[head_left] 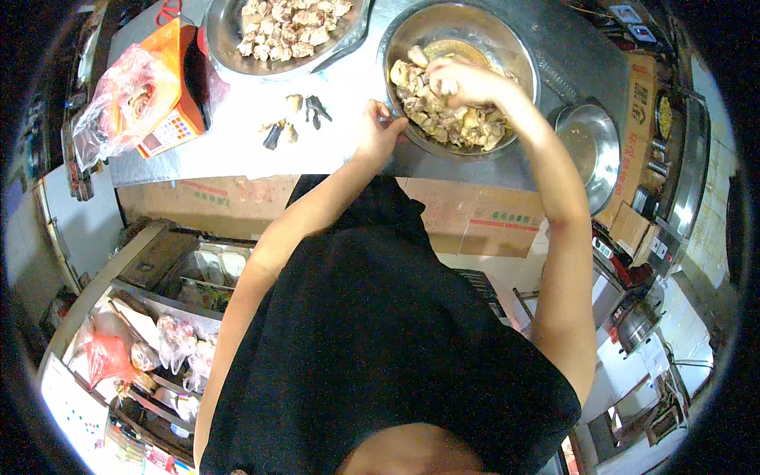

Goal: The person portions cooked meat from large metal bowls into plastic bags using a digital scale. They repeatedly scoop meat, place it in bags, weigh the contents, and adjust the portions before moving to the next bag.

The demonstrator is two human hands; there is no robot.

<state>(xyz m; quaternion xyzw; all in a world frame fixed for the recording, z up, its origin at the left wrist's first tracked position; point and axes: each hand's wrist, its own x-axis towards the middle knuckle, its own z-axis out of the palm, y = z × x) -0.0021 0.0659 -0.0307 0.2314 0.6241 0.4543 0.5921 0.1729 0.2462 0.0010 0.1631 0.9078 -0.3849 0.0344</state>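
A large steel bowl (532,75) stands near the table's front edge, holding chopped meat pieces (467,127) with some yellowish liquid at the far side. My left hand (381,131) grips the bowl's left rim, thumb and fingers closed around it. Inside the bowl, my right hand (463,83) is over the meat with its fingers curled in; what lies in them is hidden. To the left, a second steel bowl (222,59) contains paler chopped meat (289,28). Small dark and yellowish scraps (293,123) lie on the table between my left hand and the scale.
An orange scale (170,103), partly covered by a clear plastic bag (119,103), stands at the left. A smaller steel bowl (594,150) sits right of the large one. Red scissors handles (168,11) show at the far left. Cardboard (637,127) borders the right side.
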